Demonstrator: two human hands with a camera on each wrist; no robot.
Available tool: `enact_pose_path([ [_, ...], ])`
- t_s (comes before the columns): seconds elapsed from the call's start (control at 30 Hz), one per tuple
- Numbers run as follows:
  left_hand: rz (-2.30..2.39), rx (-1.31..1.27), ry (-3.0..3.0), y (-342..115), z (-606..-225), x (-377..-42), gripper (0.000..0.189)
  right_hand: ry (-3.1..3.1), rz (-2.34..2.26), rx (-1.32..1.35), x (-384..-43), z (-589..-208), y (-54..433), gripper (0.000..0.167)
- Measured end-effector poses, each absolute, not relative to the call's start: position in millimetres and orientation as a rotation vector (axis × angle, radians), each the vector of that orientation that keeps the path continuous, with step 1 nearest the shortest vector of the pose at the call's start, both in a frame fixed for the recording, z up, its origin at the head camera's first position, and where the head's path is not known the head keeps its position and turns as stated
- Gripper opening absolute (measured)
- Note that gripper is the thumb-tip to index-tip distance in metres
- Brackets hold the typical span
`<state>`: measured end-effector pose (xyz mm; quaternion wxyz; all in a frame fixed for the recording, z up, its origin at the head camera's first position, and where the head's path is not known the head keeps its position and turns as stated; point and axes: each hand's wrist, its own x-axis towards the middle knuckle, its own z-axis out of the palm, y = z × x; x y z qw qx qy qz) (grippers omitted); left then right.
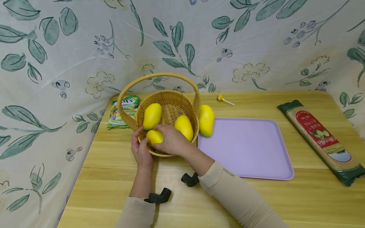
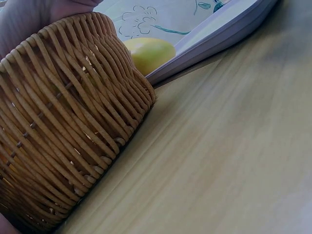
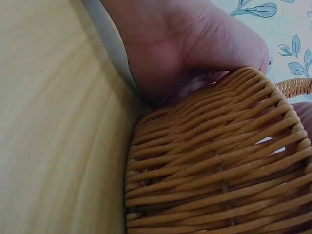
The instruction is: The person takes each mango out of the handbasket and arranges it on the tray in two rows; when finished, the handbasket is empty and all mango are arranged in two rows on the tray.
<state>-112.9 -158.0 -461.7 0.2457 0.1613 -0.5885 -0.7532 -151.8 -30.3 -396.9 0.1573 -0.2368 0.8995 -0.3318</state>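
A wicker basket with a tall arched handle stands on the table, several yellow mangoes inside it. My right hand reaches over the near rim and grips the front-left mango low in the basket. Beside it, my left hand holds the basket's left front rim, thumb toward the inside. Another mango lies behind that one at the left wall, and one more mango rests at the right. In the right wrist view the basket wall hides the right fingertips.
Outside the basket, a mango sits against its right side, at the corner of a lilac tray. A green candy bag lies at the left, a lollipop at the back. Packaged noodles lie far right.
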Motion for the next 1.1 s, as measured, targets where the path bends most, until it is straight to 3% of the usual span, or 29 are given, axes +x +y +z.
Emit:
enact_pose_path([
  [0.63, -2.035, 0.416, -1.606, -157.6, -464.2, -114.3, 0.043, 2.681, -0.989, -0.638, -147.0, -378.5, -20.5, 0.069],
  [1.1, -2.073, 0.415, -1.608, -158.3, -464.2, -112.0, 0.044, 2.682, -1.486, -0.426, -135.6, -349.6, 19.3, 0.074],
])
